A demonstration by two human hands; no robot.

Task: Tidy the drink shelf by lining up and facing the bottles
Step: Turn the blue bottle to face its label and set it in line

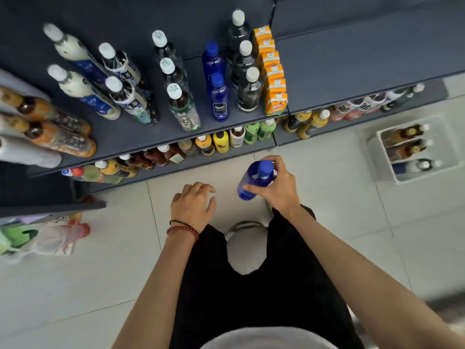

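Two blue bottles (218, 96) upright on the dark grey upper shelf (141, 139), one behind the other, between a file of green-labelled tea bottles (177, 96) and a file of dark white-capped bottles (247, 89). Just right of those, a row of orange juice cartons (273, 79) running up to the shelf's front edge. Further left, milky white-capped bottles (75, 89) in pairs.

Below, on the lower shelf (214, 161), a mixed row of smaller bottles in yellow, green and brown.

Off the shelf, a third blue bottle (254, 181), tilted, cap uppermost, over the pale tiled floor (339, 197) just in front of the lower shelf. Gripped round the body by the right hand (276, 190), fingers and thumb curled about it. Beside it, apart from the bottle, the left hand (193, 205), holding nothing, fingers loosely bent, red and black bracelets (182, 229) at the wrist.

At right on the floor, a white crate (427, 178) with several bottles inside.
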